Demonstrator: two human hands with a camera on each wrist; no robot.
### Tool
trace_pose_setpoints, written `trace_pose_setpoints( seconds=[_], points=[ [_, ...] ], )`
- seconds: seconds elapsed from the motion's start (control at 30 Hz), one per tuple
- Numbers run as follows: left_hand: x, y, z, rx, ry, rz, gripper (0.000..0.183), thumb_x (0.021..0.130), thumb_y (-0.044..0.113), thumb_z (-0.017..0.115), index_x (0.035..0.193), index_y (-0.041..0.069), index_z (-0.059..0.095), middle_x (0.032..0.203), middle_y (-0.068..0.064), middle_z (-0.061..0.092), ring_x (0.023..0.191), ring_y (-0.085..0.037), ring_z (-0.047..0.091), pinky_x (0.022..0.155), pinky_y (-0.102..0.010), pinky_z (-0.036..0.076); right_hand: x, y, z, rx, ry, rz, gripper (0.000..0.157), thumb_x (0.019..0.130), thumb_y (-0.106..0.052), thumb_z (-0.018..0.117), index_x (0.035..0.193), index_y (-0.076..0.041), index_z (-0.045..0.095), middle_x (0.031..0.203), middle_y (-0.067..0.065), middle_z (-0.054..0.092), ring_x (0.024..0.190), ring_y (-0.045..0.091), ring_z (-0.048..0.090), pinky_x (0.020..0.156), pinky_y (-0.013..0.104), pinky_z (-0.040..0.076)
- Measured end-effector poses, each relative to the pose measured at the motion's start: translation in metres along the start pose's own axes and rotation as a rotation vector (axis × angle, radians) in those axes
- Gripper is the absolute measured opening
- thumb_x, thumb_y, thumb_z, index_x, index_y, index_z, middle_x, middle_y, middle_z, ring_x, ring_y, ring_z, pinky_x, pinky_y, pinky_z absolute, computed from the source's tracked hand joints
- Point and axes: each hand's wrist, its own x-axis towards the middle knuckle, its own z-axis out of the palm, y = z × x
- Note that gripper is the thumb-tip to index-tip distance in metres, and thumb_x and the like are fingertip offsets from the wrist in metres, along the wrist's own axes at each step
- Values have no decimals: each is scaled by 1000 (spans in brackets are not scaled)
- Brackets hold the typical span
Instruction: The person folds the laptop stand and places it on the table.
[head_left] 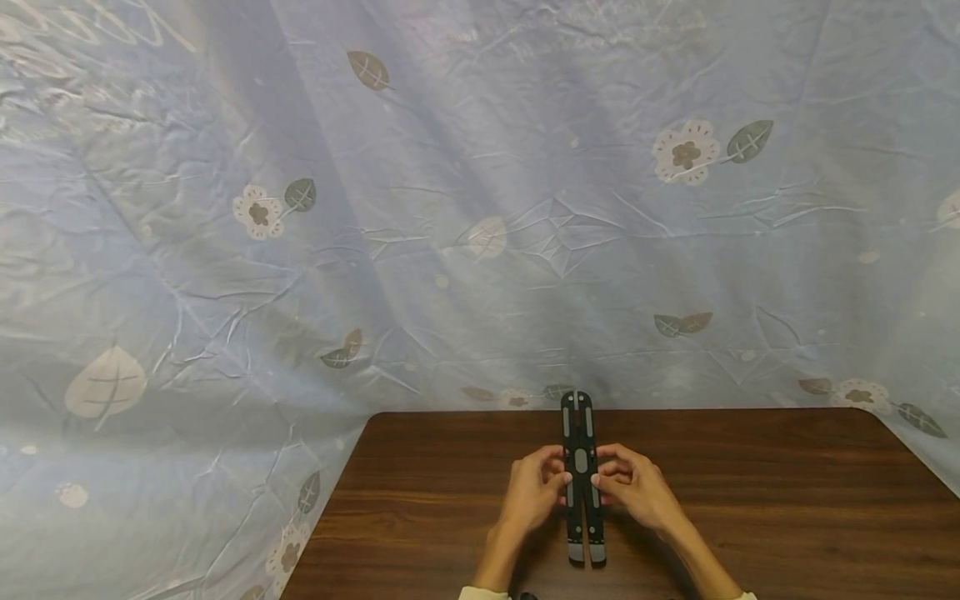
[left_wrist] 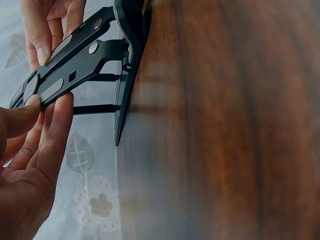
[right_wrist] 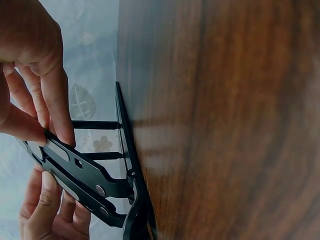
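A black folding laptop stand [head_left: 581,461] with grey pads stands on the wooden table, its two long bars close together. My left hand [head_left: 534,487] pinches the left bar between thumb and fingers, and my right hand [head_left: 636,487] pinches the right bar the same way. In the left wrist view, the raised upper arms of the stand [left_wrist: 75,75] slope above its base, with thin struts between. The right wrist view shows the stand's base [right_wrist: 131,145] against the tabletop, with the right thumb on one bar's edge. Fingertips under the bars are partly hidden.
The brown wooden table [head_left: 750,500] has rounded far corners. Behind it and at its left hangs a pale blue-grey sheet [head_left: 450,250] printed with leaves and flowers. A small dark object [head_left: 528,596] shows at the bottom edge of the head view.
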Motion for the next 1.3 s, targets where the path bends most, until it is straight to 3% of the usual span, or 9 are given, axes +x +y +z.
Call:
trace_pose_setpoints(
  seconds=[0.13,0.23,0.6,0.93,1.3],
  points=[
    [0,0,1,37,11,5,34,93,-10,75,126,-6,71,95,-16,79,80,-12,76,58,-21,62,0,0,1,-5,2,-2,49,99,-3,74,142,9,55,109,25,76,92,18,79,78,41,69],
    [1,0,3,34,9,5,35,93,-10,75,127,-6,71,95,-16,79,79,-7,74,58,-21,62,-1,-1,2,-14,14,7,47,99,-3,75,141,8,57,107,23,76,90,16,79,78,41,69],
    [1,2,7,70,23,0,35,93,-8,76,127,-6,71,96,-14,79,77,-4,72,56,-17,59,0,-4,3,-10,16,8,48,98,-4,76,141,7,57,108,23,76,94,26,79,77,40,69],
    [1,3,10,115,43,4,34,92,-8,77,126,-5,72,96,-15,80,76,-5,72,58,-15,58,1,-4,4,-35,46,46,45,98,-3,76,139,4,59,105,18,77,91,17,79,78,39,69],
    [1,3,11,100,51,0,34,91,-10,77,125,-6,72,94,-14,79,74,-3,70,55,-15,57,0,-5,6,-26,47,41,46,99,-4,76,140,5,58,106,20,77,91,18,79,76,39,69]
  ],
)
